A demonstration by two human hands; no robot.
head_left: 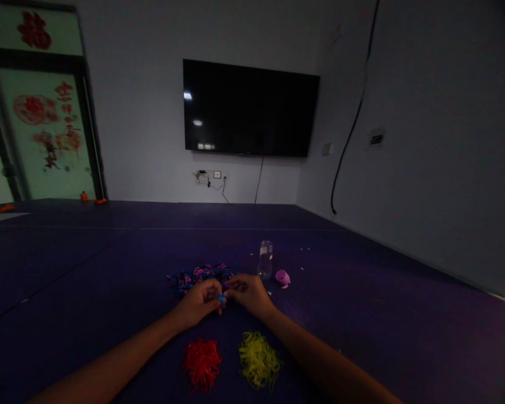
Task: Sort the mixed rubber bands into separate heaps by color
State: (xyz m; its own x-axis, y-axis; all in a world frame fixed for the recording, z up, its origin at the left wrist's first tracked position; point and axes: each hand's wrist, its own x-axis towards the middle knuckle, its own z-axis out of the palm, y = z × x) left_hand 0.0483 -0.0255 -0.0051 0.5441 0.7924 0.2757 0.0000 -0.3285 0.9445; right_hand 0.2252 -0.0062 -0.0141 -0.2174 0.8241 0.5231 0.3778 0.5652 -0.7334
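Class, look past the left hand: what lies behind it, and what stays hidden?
Behind the left hand is a loose, mixed pile of blue and pink bands. Anything directly behind the fingers is covered.

A broad, flat, dark purple surface [122,303] carries a loose pile of thin blue and pink bands [200,275], a clear, upright, cylindrical container [265,261] and, just beside its base, a small rounded pink object [283,278]. Nearer the camera lie a tangled red heap of thin bands [202,363] and, apart from it, a yellow-green heap of thin bands [258,359].
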